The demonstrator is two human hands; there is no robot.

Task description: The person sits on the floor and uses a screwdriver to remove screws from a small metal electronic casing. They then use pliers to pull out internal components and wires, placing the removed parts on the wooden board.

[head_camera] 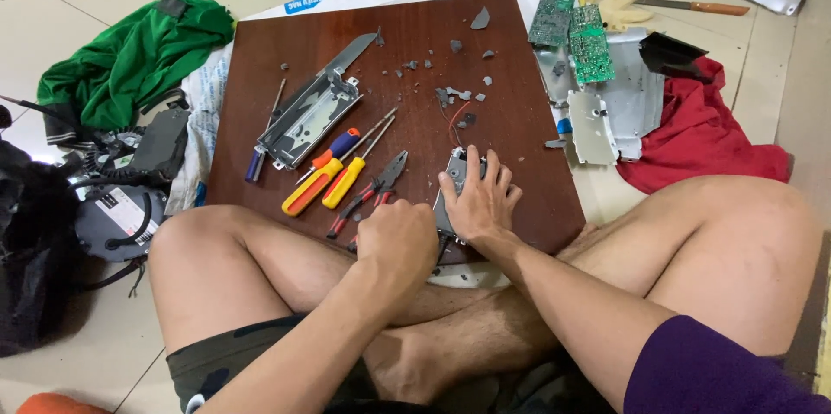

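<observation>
Both hands work on one small grey metal device casing (454, 173) at the near edge of the dark brown wooden board (519, 128) lying on the floor. Right hand (479, 197) lies flat over the casing with its grip wide open, fingers spread and pressing down rather than curling round anything. Left hand (398, 241) has its grip closed into a fist just beside the casing's near-left corner; what it clutches is hidden inside the fist, so I cannot tell whether it holds a tool.

Risks, as a judgement: the casing sits close to the board's near rim and over the crossed legs, so a hard push could slide it off onto bare skin. If the fist drives a tool, a slip would run it toward the spread right fingers. A thin red wire (454, 119) leads away from the casing's far end and could snag.

Just left lie red-handled pliers (374, 189) and two screwdrivers with yellow and orange handles (327, 178). Farther left sits a bent grey metal bracket (309, 116) with a knife blade (348, 54) beyond it. Grey shards (459, 93) scatter over the far half, sharp enough to cut a sliding palm. Far right, green circuit boards (573, 29) rest off the board.
</observation>
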